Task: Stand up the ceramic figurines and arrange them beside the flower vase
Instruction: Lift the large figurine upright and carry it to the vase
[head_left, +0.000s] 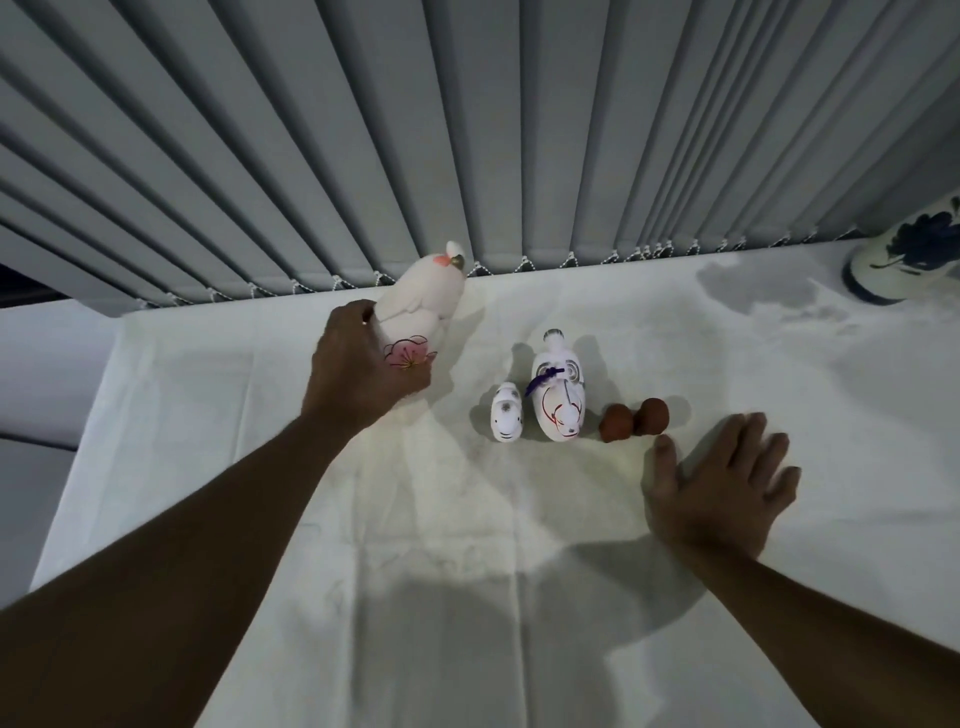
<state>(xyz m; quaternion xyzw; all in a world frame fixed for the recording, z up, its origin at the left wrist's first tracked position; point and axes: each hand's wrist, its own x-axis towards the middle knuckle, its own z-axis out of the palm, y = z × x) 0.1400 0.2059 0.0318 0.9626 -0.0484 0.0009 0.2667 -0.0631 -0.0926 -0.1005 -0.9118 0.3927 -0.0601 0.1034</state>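
Currently the tabletop, cloth-covered, carries everything. At two o'clock, far off, stands the flower vase, the goal. At eleven o'clock the left hand grips the pink bird figurine, probably steadying it upright. Centrally wait the large fox figurine, small fox figurine and brown gourd figurine. The right hand hovers spread, empty, perhaps reaching for the gourd.

My left hand covers the bird's lower left side, so I can't tell whether its base touches the cloth. The vase is cut off by the right edge; only its foot and part of a blue flower show. Both my forearms run out of the bottom edge. The fox's face markings are too small to read.
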